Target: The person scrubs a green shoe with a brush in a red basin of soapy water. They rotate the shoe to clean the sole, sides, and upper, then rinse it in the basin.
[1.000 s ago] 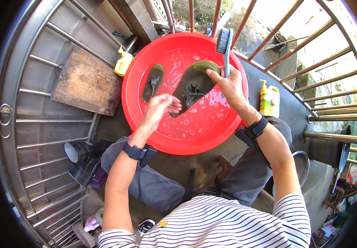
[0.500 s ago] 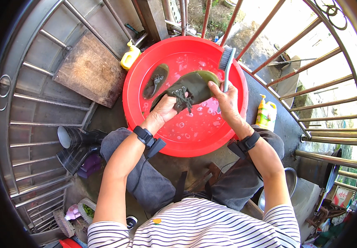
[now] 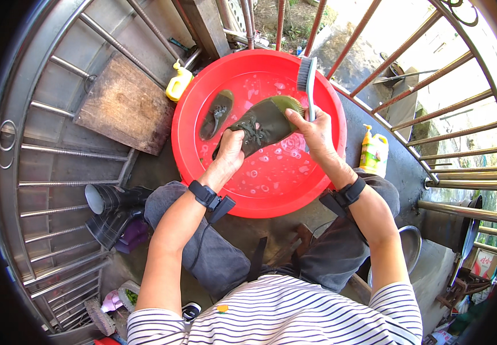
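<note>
My left hand (image 3: 230, 148) is closed on the heel end of a dark green lace-up canvas shoe (image 3: 267, 127) held over a red basin (image 3: 186, 168). The shoe's olive toe points up and right, and its laces are tied. In my right hand (image 3: 318, 133) is the pale handle of a scrub brush (image 3: 310, 77), with its grey bristles upright and facing left, apart from the shoe. My right thumb lies close to the toe, perhaps touching it. A second dark green shoe (image 3: 217, 115) lies in the soapy water at the basin's left.
A yellow pump bottle (image 3: 179, 81) stands beyond the basin at left, another yellow-green one (image 3: 373, 152) at right. A wooden board (image 3: 125, 103) leans on the left metal railing. Black rubber boots (image 3: 113, 210) lie by my left knee. Rusty bars (image 3: 421, 75) rise at right.
My left hand has shifted slightly toward the shoe's heel, and the shoe has tilted, so the laces hang less. The brush has moved slightly up and left, still in my right hand.
</note>
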Available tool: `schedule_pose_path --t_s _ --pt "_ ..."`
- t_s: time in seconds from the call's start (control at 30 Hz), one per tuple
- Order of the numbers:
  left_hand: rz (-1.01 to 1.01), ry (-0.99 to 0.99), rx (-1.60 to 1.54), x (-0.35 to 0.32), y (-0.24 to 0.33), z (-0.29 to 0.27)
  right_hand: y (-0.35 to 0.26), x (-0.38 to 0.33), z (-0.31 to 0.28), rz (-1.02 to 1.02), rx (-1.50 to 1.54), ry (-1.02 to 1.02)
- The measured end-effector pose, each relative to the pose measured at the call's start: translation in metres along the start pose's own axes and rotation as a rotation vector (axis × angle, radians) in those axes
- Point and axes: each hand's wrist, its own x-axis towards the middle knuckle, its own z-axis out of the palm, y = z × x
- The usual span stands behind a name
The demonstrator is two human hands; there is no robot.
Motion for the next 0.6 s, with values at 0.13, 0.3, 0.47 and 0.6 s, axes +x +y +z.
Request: schedule_pose_path --t_s 0.13,0.3,0.47,0.6 --pt "0.004 0.047 0.053 0.006 0.002 -0.004 0.006 0.0 0.002 0.135 0.071 -0.017" --pt "-0.195 -0.153 -0.312 0.006 0.002 -0.011 0.004 -0.001 -0.001 0.078 0.045 -0.029" --pt "-0.245 -0.169 -0.453 -0.01 0.012 -0.011 -0.007 -0.005 -0.004 0.161 0.154 -0.108" --pt "-0.219 -0.318 -0.604 -0.026 0.024 -0.007 -0.014 -0.005 -0.002 0.228 0.184 -0.089"
